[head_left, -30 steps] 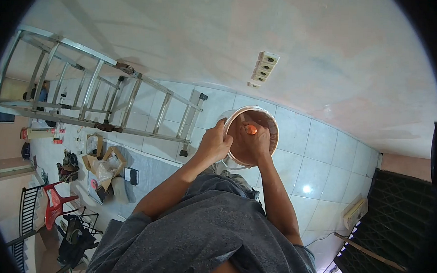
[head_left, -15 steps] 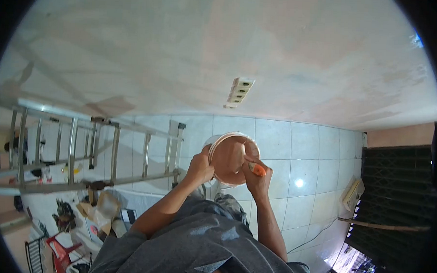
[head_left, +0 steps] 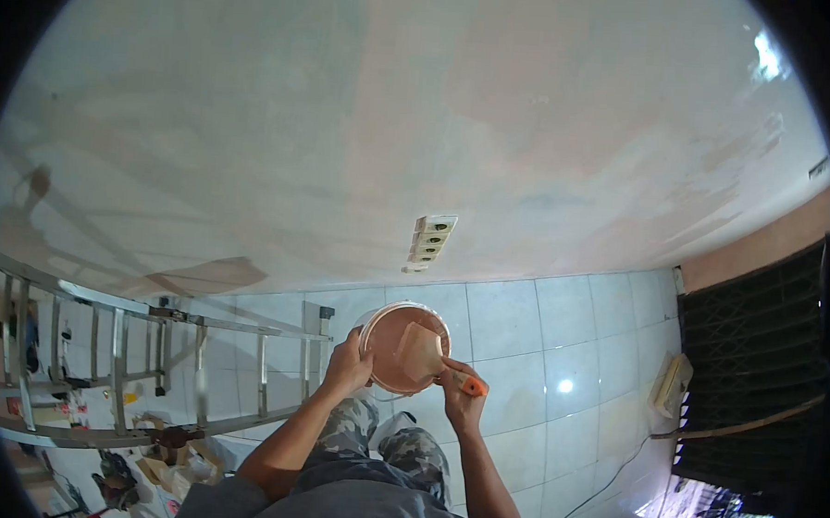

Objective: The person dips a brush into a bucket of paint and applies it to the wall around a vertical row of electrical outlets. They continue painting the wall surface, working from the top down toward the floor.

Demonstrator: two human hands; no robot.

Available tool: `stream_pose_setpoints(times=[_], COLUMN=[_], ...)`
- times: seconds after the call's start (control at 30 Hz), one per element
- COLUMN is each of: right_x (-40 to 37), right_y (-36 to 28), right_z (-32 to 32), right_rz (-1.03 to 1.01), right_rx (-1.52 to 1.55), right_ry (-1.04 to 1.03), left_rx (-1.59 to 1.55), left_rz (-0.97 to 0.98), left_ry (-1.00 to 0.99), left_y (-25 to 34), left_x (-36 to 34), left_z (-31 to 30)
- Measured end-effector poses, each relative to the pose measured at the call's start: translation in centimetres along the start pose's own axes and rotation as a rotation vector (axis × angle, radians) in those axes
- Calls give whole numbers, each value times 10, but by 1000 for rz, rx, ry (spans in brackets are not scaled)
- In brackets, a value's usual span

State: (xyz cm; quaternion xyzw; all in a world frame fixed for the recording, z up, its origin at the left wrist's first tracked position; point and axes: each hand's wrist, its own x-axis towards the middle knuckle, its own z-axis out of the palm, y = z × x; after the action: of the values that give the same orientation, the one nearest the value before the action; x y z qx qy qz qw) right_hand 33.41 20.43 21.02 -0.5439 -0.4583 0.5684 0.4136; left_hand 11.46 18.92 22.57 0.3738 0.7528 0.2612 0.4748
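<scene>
Left hand (head_left: 347,367) firmly clasping round white plastic bucket (head_left: 411,304), left side | right hand (head_left: 464,409) tightly gripping broad, orange-handled tool (head_left: 472,385) inside | steadiness likely limiting spills

White tiled floor (head_left: 508,314); metal ladder (head_left: 117,366), thin cable (head_left: 621,470) on it.

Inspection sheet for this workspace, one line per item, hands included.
Surface: pale floor tiles, glare spot; wall patchy.
Things in use: bucket of pinkish-brown mix; orange-handled tool, its wide head over the mix.
Clutter: cardboard and mixed items, lower left, partly hidden by ladder.
Left hand: fingers on bucket's side.
Right hand: holds tool.
Cables: thin one on floor, right.
Surroundings: wall sockets; dark gate, right.
</scene>
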Motion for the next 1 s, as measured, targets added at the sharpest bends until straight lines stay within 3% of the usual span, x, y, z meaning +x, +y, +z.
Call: stream_pose_setpoints(times=[0.07, 0.1, 0.23, 0.7, 0.87, 1.0], right_x=[-3, 0, -10, -21, -8, 22], right_y=[5, 5, -3, 25, 55, 115], right_z=[-4, -5, -10, -27, -35, -36], right_rz=[-7, -13, 108, 96, 81, 77], right_rx=[86, 142, 352, 533, 525, 599], right_ry=[9, 2, 89, 150, 140, 149], left_rx=[-73, 35, -168, -287, -326, -347], left_rz=[-34, 107, -35, -52, -37, -71], left_ry=[42, 94, 31, 27, -6, -44], left_y=[-3, -42, -6, -5, -25, -50], left_x=[0, 20, -3, -6, 16, 53], left_z=[3, 10, -4, 17, 25, 40])
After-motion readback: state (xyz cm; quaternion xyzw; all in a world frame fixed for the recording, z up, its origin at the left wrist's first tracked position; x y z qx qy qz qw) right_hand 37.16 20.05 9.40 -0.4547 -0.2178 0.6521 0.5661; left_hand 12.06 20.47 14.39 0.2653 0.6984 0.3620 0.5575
